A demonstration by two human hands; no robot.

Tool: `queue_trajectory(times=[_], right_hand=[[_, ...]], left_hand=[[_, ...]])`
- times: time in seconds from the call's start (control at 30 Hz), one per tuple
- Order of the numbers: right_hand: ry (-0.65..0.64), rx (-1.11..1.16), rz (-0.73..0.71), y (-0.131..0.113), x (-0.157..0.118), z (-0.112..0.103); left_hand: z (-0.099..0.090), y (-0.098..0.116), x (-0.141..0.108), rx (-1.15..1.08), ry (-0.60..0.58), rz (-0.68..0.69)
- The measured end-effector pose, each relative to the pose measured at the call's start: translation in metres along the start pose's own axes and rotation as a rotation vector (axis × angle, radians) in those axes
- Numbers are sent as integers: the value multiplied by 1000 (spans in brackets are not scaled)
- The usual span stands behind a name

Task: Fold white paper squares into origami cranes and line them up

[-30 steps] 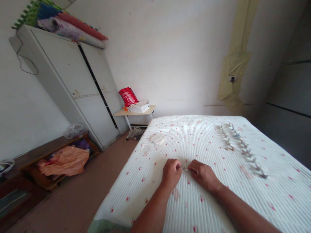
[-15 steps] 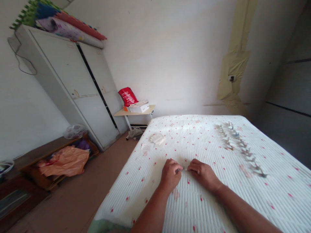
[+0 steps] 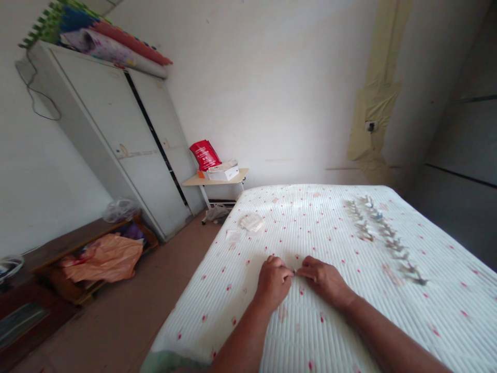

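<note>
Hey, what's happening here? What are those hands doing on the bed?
A person is working on something with both bare hands. The left hand and right hand have their fingertips close together at a tiny thing, too small to make out. They are low over the bed. To the right, small things stand in two rows; a pale packet lies farther off, to the left.

Nothing can be read: the white lettering (image 3: 204, 151) on the shiny red plastic bag (image 3: 205, 155) is too small and blurred.
</note>
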State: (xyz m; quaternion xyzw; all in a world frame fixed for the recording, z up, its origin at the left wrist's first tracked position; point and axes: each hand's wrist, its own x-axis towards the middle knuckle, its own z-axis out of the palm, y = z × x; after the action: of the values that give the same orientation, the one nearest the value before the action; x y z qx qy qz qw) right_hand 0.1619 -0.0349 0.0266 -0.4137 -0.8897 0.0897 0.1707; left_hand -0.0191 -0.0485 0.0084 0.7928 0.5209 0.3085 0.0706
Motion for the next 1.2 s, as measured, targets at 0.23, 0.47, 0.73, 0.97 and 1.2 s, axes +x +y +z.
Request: queue_trajectory(times=[0.23,0.47,0.73,0.97,1.2], right_hand=[[-6,-127,-123,-1,-2,-2],[12,-176,-247,-1,-3,3],[-3,-194,-247,0,-3,2],[-26,-288,-279,-6,-1,0],[-32,-327,-295,-16,4,-2]], left_hand=[[-7,-4,-6,80,-43,97],[-3,-12,-5,53,-58,81],[-4,-12,-5,11,-59,57],[-7,-11,-5,68,-71,90],[-9,-8,-3,114,-80,90]])
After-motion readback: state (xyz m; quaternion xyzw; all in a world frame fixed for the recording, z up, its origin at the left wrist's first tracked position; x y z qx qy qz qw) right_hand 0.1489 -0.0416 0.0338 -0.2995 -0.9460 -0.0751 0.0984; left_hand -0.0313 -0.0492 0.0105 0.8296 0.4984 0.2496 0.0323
